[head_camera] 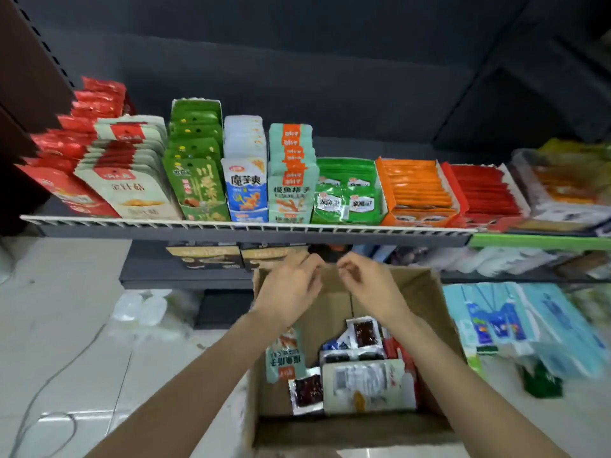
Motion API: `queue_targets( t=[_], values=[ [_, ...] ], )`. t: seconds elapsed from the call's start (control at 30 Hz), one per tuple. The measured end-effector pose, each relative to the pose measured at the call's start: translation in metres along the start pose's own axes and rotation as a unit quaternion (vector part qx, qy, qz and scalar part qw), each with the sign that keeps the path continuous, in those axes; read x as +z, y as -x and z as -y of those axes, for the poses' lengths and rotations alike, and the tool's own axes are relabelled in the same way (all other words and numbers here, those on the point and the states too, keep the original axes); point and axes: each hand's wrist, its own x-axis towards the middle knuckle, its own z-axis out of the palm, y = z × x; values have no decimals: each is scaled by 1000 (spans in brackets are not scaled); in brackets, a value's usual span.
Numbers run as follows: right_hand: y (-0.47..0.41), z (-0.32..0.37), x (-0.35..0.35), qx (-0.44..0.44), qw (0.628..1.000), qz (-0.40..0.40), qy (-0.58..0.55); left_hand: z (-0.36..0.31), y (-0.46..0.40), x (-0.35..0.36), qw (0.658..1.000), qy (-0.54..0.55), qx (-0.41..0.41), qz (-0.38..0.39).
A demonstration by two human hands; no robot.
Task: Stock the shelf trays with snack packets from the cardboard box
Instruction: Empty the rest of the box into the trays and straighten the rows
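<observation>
Hovering loosely curled, left hand [287, 287] and right hand [370, 285] above boxed snack packets [360, 368].

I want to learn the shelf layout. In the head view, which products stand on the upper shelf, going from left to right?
Red packets → cream and red packets → green tray → white and blue packets → teal and orange packets → green bags → orange tray → red tray.
</observation>
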Motion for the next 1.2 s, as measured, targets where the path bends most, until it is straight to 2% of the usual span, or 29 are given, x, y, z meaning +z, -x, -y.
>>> queue_targets(
  t=[0.07, 0.13, 0.2, 0.33, 0.5, 0.57, 0.67, 0.73, 0.83, 0.9, 0.97, 1.07, 1.13, 1.2],
  values=[
    [16, -38, 17, 51, 995, 68, 43, -9, 11, 31, 993, -27, -60, 100],
    [29, -72, 34, 100, 985, 129, 61, -10, 22, 63, 968, -58, -133, 204],
    [40, -100, 47, 154, 971, 172, 64, -4, 34, 92, 942, -80, -177, 274],
    [55, -133, 66, 186, 958, 210, 66, 2, 58, 127, 914, -75, -180, 356],
    [49, -134, 71, 161, 964, 190, 95, 2, 65, 140, 956, -70, -149, 244],
    [45, -133, 72, 143, 962, 205, 108, 6, 62, 142, 952, -29, -167, 254],
    [46, -133, 72, 161, 952, 249, 69, 9, 64, 143, 933, 16, -182, 311],
    [49, -134, 69, 155, 955, 250, 47, 8, 68, 143, 926, 51, -188, 324],
    [53, -137, 59, 144, 971, 188, 17, 5, 67, 135, 944, 110, -212, 227],
    [53, -138, 52, 154, 976, 141, -53, 5, 62, 124, 941, 170, -255, 147],
    [52, -136, 47, 174, 969, 110, -137, 4, 54, 114, 928, 223, -273, 125],
    [51, -125, 42, 175, 958, 72, -215, -1, 47, 102, 913, 257, -283, 142],
    [49, -113, 36, 173, 948, 47, -264, -7, 43, 91, 912, 285, -276, 101],
    [46, -101, 28, 180, 932, 25, -315, -14, 39, 78, 933, 258, -250, 21]
  ],
)
